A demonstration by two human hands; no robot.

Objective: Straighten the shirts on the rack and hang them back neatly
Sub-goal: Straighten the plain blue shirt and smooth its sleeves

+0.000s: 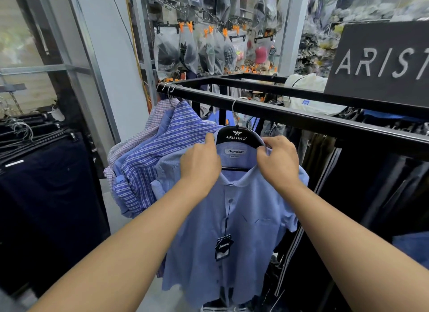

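A light blue short-sleeved shirt hangs in front of me on a black hanger, whose metal hook is over the black rack bar. My left hand grips the shirt's collar and shoulder on the left side. My right hand pinches the collar at the hanger's right end. A black price tag dangles down the button line. To the left, several checked blue and pink shirts hang bunched on the same bar.
A dark sign with silver letters stands on the rack at the right. Dark trousers hang on a rack at the left. Dark garments hang under the bar at the right. Bagged goods hang on the far wall.
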